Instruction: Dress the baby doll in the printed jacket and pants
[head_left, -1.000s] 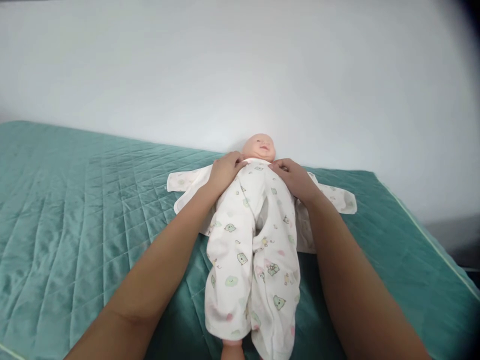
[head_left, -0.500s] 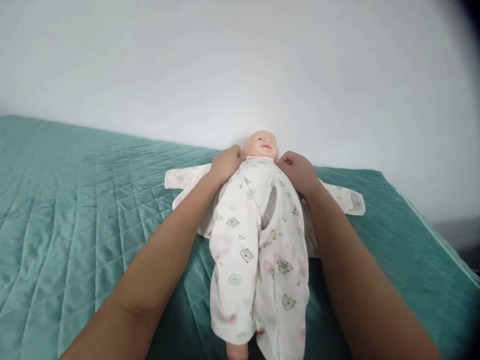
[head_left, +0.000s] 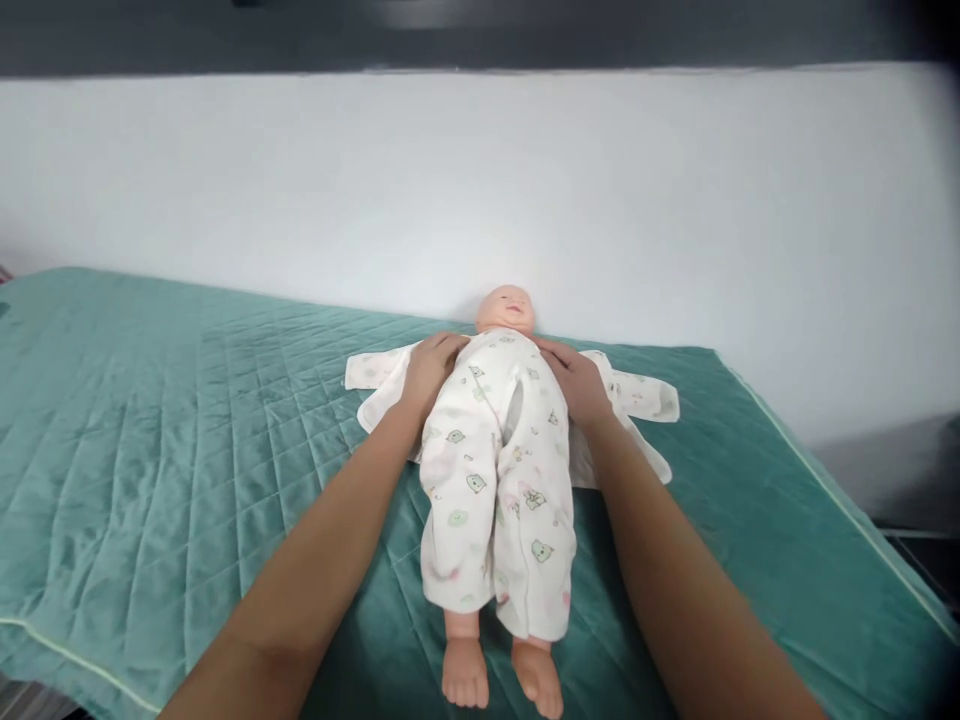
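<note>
A baby doll [head_left: 507, 310] lies on its back with its head toward the wall and bare feet toward me. Patterned white pants [head_left: 465, 480] cover its legs and are drawn up to just below the neck. Under the doll a matching white shirt [head_left: 645, 397] is spread, sleeves out to both sides. My left hand [head_left: 435, 365] rests against the doll's upper side by the left edge of the pants, fingers laid along it. On the opposite side, my right hand [head_left: 574, 378] lies with fingers stretched toward the pants' top edge. The undersides of both hands are hidden.
A green quilted cover [head_left: 225, 430] spreads beneath the doll, with pale piping along its edges. Behind the doll's head rises a white wall [head_left: 300, 190], with a dark band [head_left: 450, 40] above it.
Both hands have loosened their pinch on the pants' top edge and slid slightly down to the doll's sides. The view has tilted up and back, so both feet now show.
</note>
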